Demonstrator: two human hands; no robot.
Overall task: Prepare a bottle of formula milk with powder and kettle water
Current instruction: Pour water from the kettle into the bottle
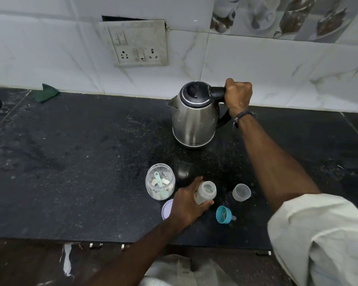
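Translucent plastic forms the baby bottle (205, 193), which is gripped around its body by the left hand (186, 205) near the front edge of the black speckled stone counter (81, 162); its open mouth is tilted toward the camera. Behind it, the steel kettle (192, 118) stands upright, its black handle clenched in the right hand (238, 96). Just left of the bottle, a clear jar (160, 181) is seen holding pale powder and a mint scoop, with its lid (167, 209) lying beside it. A clear cap (241, 192) and a teal teat ring (223, 214) lie to the right. White marbled tiles and a switchboard (137, 45) back the counter.
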